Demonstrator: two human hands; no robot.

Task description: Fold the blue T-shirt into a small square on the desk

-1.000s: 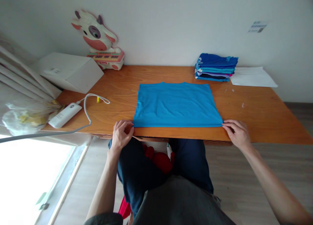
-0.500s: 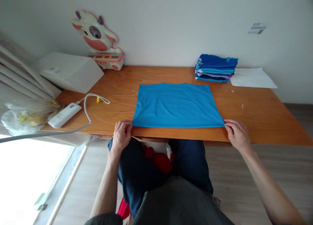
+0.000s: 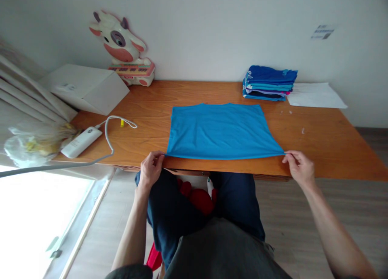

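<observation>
A blue T-shirt (image 3: 222, 131) lies spread flat on the wooden desk (image 3: 327, 149), its near edge running parallel to the desk's front. My left hand (image 3: 152, 168) pinches the shirt's near left corner. At the near right corner, my right hand (image 3: 300, 168) holds the fabric between thumb and fingers. The near edge is stretched taut between both hands, and both corners are drawn out to points. Light wrinkles cross the middle of the cloth.
Behind the shirt to the right sits a stack of folded clothes (image 3: 269, 84) beside a white paper sheet (image 3: 317, 95). Leftward are a cow toy keyboard (image 3: 130, 70), a white box (image 3: 87, 87), a white power bank (image 3: 81, 142) with a cable, and a plastic bag (image 3: 33, 145).
My right hand has moved a little to the right, pulling its corner outward. The near edge is stretched wider. My left hand stays almost in place.
</observation>
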